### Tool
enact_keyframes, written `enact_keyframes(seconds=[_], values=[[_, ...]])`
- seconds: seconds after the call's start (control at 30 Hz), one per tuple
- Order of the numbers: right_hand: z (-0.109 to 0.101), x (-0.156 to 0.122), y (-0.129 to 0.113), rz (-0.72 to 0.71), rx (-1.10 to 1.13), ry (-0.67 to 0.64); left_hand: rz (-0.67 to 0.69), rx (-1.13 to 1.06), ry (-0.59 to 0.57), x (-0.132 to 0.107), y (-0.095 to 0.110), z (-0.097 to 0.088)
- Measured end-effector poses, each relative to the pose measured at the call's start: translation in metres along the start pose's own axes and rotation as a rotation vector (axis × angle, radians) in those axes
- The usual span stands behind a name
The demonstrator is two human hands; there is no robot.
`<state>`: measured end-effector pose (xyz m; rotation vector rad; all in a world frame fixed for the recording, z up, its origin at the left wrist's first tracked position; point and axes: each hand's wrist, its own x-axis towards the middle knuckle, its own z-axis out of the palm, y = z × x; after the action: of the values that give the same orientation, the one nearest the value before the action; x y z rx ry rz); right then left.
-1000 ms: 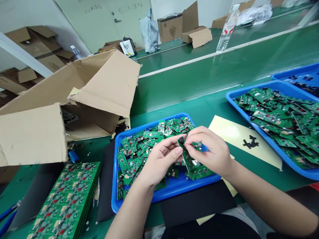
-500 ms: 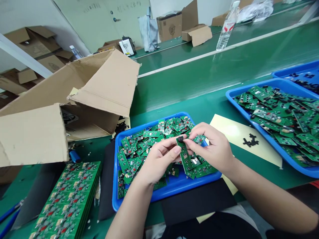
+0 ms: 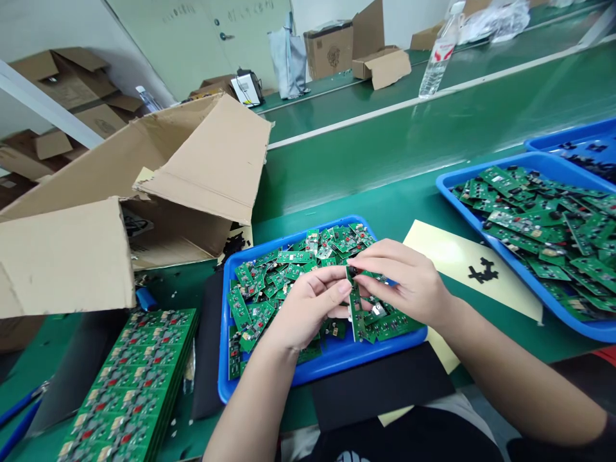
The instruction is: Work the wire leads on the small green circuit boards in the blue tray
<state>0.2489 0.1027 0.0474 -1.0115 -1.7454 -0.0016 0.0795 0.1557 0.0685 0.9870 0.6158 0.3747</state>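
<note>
Both hands meet over a blue tray (image 3: pixel 337 362) heaped with several small green circuit boards (image 3: pixel 269 282). My left hand (image 3: pixel 310 308) pinches a narrow green circuit board (image 3: pixel 356 314) that stands almost on edge. My right hand (image 3: pixel 407 282) grips the same board from the right, its fingertips at a small black part near the board's top end. Fingers of both hands are closed on it.
A stack of uncut green board panels (image 3: pixel 135 385) lies at the lower left. An open cardboard box (image 3: pixel 144 192) lies tipped behind it. A second blue tray (image 3: pixel 529 237) of boards stands at the right, with a yellow sheet (image 3: pixel 447 256) carrying a black piece (image 3: pixel 482 273) between. A water bottle (image 3: pixel 437 54) stands far back.
The board in my hands has turned from lying slanted to standing nearly on edge. Both hands shifted slightly, still gripping it.
</note>
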Motion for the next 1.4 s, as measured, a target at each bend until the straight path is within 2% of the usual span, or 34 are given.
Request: enact_keyframes(seconds=[0.2, 0.53, 0.77, 0.87, 1.0, 1.07, 1.4], values=[[-0.001, 0.000, -0.009, 0.217, 0.060, 0.095, 0.116, -0.074, 0.051, 0.000, -0.001, 0.000], [0.003, -0.002, -0.012, 0.368, 0.109, 0.043, 0.125, -0.004, 0.058, 0.002, -0.006, 0.001], [0.002, -0.005, -0.010, 0.515, 0.308, -0.072, 0.145, 0.060, 0.015, 0.002, -0.005, 0.000], [0.001, -0.004, -0.011, 0.457, 0.239, -0.073, 0.139, 0.035, 0.023, 0.001, -0.005, 0.000], [0.001, -0.003, -0.011, 0.251, 0.082, -0.051, 0.117, -0.021, 0.051, 0.002, -0.006, 0.001], [0.000, -0.002, -0.010, 0.197, 0.037, -0.056, 0.108, -0.030, 0.050, 0.002, -0.006, 0.001], [0.003, -0.002, -0.008, 0.236, -0.061, 0.057, 0.082, 0.022, 0.017, 0.001, -0.002, 0.002]])
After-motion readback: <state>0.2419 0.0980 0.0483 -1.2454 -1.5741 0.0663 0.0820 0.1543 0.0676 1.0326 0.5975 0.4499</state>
